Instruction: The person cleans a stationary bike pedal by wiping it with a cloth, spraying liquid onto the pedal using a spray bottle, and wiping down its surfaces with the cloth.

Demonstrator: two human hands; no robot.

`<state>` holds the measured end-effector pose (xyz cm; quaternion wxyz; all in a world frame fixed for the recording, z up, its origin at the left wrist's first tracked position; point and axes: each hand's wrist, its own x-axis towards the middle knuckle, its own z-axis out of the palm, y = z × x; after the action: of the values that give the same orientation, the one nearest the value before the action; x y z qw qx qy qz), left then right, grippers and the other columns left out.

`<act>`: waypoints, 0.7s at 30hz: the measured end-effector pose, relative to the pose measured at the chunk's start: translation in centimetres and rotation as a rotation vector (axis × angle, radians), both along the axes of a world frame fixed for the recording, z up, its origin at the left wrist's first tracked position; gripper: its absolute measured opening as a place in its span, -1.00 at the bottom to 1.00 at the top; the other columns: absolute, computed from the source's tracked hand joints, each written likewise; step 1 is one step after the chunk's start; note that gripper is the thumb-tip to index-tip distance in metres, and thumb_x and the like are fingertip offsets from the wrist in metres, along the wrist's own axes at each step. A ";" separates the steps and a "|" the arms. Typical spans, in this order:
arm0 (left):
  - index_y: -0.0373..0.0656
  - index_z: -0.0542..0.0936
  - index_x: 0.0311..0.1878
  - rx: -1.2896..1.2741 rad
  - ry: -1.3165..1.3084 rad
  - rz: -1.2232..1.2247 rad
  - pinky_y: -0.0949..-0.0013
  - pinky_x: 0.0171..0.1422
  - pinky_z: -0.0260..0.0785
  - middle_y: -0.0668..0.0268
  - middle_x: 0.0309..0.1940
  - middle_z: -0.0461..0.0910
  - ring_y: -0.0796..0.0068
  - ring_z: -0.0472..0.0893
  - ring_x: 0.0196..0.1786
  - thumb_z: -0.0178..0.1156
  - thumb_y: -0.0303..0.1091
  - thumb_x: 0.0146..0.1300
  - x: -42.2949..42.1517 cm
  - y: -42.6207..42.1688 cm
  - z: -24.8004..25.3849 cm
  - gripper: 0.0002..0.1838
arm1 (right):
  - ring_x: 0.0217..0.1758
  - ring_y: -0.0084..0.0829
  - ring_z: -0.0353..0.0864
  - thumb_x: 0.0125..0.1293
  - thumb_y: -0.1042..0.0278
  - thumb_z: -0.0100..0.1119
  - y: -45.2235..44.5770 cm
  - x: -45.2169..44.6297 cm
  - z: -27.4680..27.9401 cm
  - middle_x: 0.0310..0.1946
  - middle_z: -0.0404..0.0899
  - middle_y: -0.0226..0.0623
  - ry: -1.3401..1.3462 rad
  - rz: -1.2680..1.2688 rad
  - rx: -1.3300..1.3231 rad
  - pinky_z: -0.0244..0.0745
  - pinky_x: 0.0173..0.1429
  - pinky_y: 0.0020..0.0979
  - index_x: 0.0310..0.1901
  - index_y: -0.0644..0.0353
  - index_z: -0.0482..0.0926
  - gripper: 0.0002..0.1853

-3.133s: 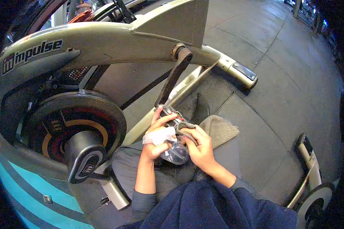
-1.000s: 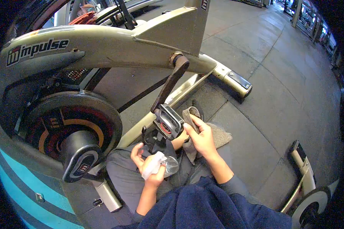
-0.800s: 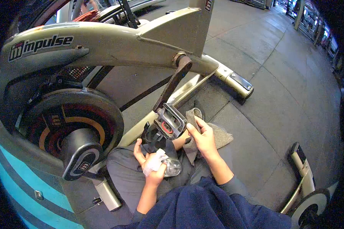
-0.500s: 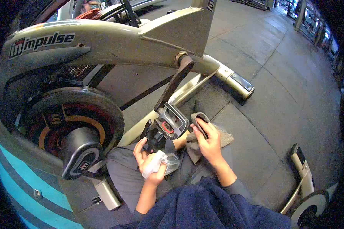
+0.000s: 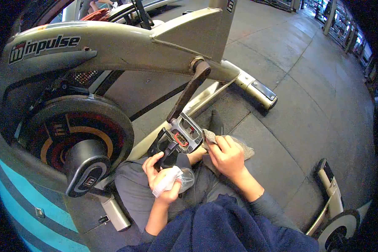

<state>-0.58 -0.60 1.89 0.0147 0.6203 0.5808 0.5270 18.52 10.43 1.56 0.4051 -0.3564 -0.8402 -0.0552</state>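
A bike pedal (image 5: pixel 194 128) with a silver-grey frame and red inside parts hangs at the lower end of a dark crank arm (image 5: pixel 190 93). Its black toe cage (image 5: pixel 169 154) faces my left hand (image 5: pixel 158 178), whose fingertips reach up to it. That hand is closed around a clear bottle (image 5: pixel 186 181) with a white top (image 5: pixel 168 180), which looks like a spray bottle. My right hand (image 5: pixel 230 156) pinches a grey cloth (image 5: pixel 209 137) at the pedal's right edge; whether they touch is hard to tell. More cloth hangs behind the hand.
The exercise bike's frame (image 5: pixel 126 46) arches above, with a flywheel (image 5: pixel 77 134) and second pedal arm (image 5: pixel 90 176) at left. A rear support foot (image 5: pixel 256 90) rests on the dark rubber floor. Part of another machine (image 5: pixel 334 189) stands at lower right. My crossed legs are beneath my hands.
My right hand has turned over and brought the cloth left, up to the pedal's edge. The pedal has tilted slightly. My left hand stays close to the toe cage with the bottle.
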 end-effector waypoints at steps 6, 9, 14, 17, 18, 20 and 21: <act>-0.16 0.66 -0.46 -0.036 -0.029 0.008 0.09 0.31 0.17 0.01 0.12 0.44 0.02 0.31 0.19 0.23 -0.37 -0.41 -0.1 0.1 0.4 -0.71 | -0.41 -0.41 0.45 0.00 0.34 0.28 1.3 0.7 1.3 -0.42 0.44 -0.38 -0.123 0.167 0.067 0.40 -0.47 -0.41 -0.46 0.11 0.52 -0.88; -0.16 0.66 -0.45 -0.033 -0.027 -0.003 0.10 0.31 0.18 0.02 0.12 0.43 0.03 0.31 0.19 0.24 -0.38 -0.41 -0.2 0.1 0.6 -0.71 | -0.41 -0.42 0.46 0.00 0.36 0.28 1.8 0.5 1.2 -0.42 0.45 -0.39 -0.118 0.189 0.074 0.42 -0.47 -0.42 -0.44 0.11 0.52 -0.88; -0.15 0.66 -0.45 -0.028 -0.034 -0.014 0.10 0.30 0.18 0.02 0.12 0.43 0.03 0.32 0.18 0.24 -0.37 -0.41 -0.1 0.2 0.3 -0.71 | -0.42 -0.36 0.48 -0.11 0.41 0.33 1.5 0.2 0.3 -0.39 0.48 -0.35 0.010 0.197 0.016 0.44 -0.42 -0.37 -0.28 0.17 0.60 -0.73; -0.14 0.66 -0.46 -0.021 -0.041 -0.012 0.09 0.29 0.18 0.02 0.10 0.44 0.03 0.33 0.17 0.24 -0.35 -0.41 -0.1 0.4 0.4 -0.71 | -0.42 -0.34 0.48 -0.10 0.41 0.33 1.1 0.1 -0.1 -0.38 0.49 -0.33 0.046 0.177 -0.001 0.45 -0.39 -0.34 -0.25 0.17 0.61 -0.71; -0.14 0.66 -0.46 -0.013 -0.023 -0.008 0.09 0.29 0.19 0.02 0.10 0.45 0.03 0.34 0.16 0.24 -0.35 -0.42 -0.1 0.4 0.5 -0.71 | -0.42 -0.34 0.48 -0.10 0.41 0.33 1.1 0.0 -0.2 -0.38 0.49 -0.33 0.048 0.177 0.000 0.45 -0.39 -0.34 -0.25 0.17 0.61 -0.71; -0.13 0.66 -0.46 -0.003 -0.004 -0.001 0.09 0.28 0.19 0.02 0.09 0.46 0.03 0.34 0.15 0.24 -0.34 -0.42 -0.1 0.4 0.6 -0.71 | -0.38 -0.38 0.50 -0.01 0.38 0.30 1.0 -0.1 -0.4 -0.37 0.50 -0.36 0.064 0.148 0.009 0.45 -0.41 -0.39 -0.28 0.14 0.59 -0.79; -0.13 0.66 -0.46 -0.011 -0.010 -0.003 0.09 0.28 0.19 0.02 0.09 0.46 0.03 0.35 0.15 0.24 -0.34 -0.42 -0.1 0.4 0.6 -0.71 | -0.38 -0.38 0.50 -0.01 0.38 0.30 0.9 -0.2 -0.5 -0.37 0.50 -0.36 0.065 0.150 0.012 0.45 -0.41 -0.39 -0.28 0.14 0.59 -0.79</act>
<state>-0.73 -0.25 2.48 0.0219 0.6186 0.5827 0.5266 18.31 11.28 1.01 0.4371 -0.2918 -0.8506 -0.0182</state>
